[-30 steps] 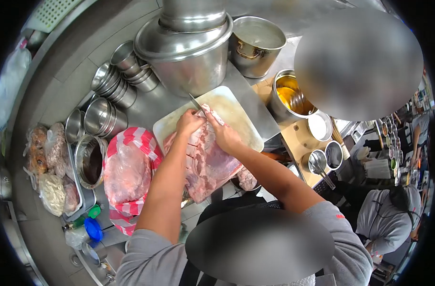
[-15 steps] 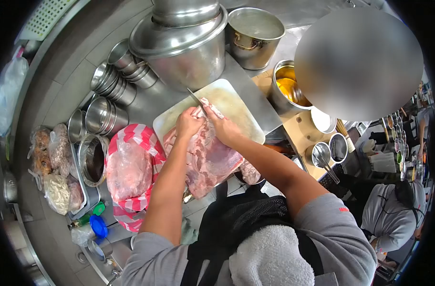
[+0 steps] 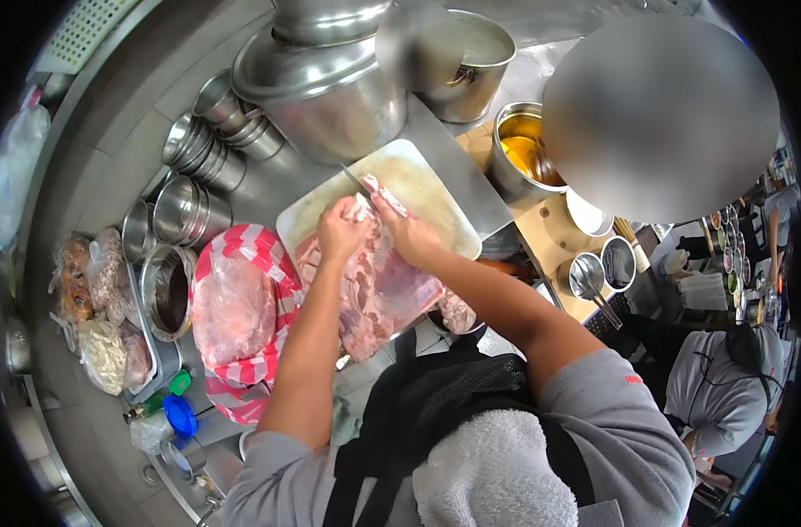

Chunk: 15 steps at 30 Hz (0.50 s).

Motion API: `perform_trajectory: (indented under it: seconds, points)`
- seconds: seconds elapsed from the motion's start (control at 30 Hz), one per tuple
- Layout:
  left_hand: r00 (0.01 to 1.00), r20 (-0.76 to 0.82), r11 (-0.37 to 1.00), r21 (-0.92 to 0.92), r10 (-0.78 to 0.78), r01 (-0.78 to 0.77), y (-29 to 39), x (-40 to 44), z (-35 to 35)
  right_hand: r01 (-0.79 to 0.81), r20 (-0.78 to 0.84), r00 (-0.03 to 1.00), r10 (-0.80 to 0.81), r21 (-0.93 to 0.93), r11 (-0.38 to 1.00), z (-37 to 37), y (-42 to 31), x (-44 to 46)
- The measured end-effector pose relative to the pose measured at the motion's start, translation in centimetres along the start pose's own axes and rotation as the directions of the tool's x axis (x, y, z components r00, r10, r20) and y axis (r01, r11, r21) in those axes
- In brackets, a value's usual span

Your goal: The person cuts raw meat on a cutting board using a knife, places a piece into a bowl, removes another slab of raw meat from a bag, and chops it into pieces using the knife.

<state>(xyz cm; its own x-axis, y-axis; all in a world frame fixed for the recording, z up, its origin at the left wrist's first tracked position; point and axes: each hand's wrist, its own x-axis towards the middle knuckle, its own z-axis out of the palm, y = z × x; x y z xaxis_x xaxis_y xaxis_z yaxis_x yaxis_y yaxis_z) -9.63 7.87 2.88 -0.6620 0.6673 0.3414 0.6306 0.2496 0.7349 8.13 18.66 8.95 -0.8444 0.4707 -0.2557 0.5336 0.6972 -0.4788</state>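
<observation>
A large slab of raw meat (image 3: 387, 285) lies on the white cutting board (image 3: 436, 189) and reaches past its near edge. Closed fingers of my left hand (image 3: 341, 230) grip the upper left edge of the slab. Close beside it, my right hand (image 3: 411, 235) is closed round a knife (image 3: 355, 178), whose handle is hidden under the hand. The blade points up and left across the board. A pale strip of meat (image 3: 385, 195) stands up between the blade and my right fingers.
Left of the board sits a red-and-white striped bag of meat (image 3: 234, 307). Steel cups (image 3: 190, 211) and a big lidded pot (image 3: 330, 105) stand beyond. A pot of yellow liquid (image 3: 523, 154) is at the right. A co-worker in grey (image 3: 717, 391) is at far right.
Both hands stay at the meat with the knife, shifting only slightly. The whole view has moved a little, and a blurred round patch now shows near the back pot.
</observation>
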Motion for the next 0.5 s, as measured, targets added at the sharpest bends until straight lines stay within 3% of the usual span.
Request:
perform_trajectory:
  seconds: [0.07,0.1,0.17,0.23,0.33,0.5]
  points:
    - [0.99,-0.012,0.988,0.068,-0.14,0.14,0.4,0.5,-0.1,-0.043,0.038,0.998,0.041,0.041,0.998,-1.1,0.3,-0.2]
    - [0.991,-0.02,0.982,0.131,-0.132,0.133,1.7,0.6,-0.6,-0.042,0.042,0.998,0.041,0.037,0.998,-1.1,1.0,-0.7]
    - [0.992,-0.011,0.982,0.138,-0.125,0.125,1.1,0.8,-0.4,0.144,-0.116,0.985,-0.129,0.131,0.981,-0.7,3.5,-2.6]
    - [0.998,-0.048,0.986,0.159,-0.04,0.047,0.7,0.9,-0.1,0.105,-0.067,0.993,-0.096,0.144,0.984,-1.1,4.4,-5.1]
    - [0.998,0.0,0.994,0.086,-0.07,0.07,0.6,0.5,-0.6,0.038,-0.01,0.999,-0.037,0.149,0.988,-2.3,4.3,-8.1]
    - [0.993,0.009,0.987,0.115,-0.115,0.113,0.9,0.7,-0.4,-0.072,0.032,0.997,0.07,0.066,0.995,-1.3,2.6,-11.4]
